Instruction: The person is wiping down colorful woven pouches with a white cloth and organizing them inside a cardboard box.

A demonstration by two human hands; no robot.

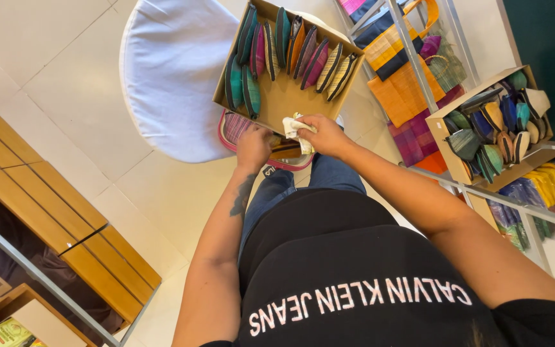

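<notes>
Below cardboard box (284, 96): right hand (325, 135) grips crumpled paper (295, 128).

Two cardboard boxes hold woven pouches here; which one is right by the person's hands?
The cardboard box on the white chair, directly above both hands. The other box sits apart on the shelf to the right.

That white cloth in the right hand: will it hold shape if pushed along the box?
Probably not. The white cloth looks crumpled and bunched in the right hand, so likely floppy and light. It would probably drag and fold against the cardboard box, not slide.
</notes>
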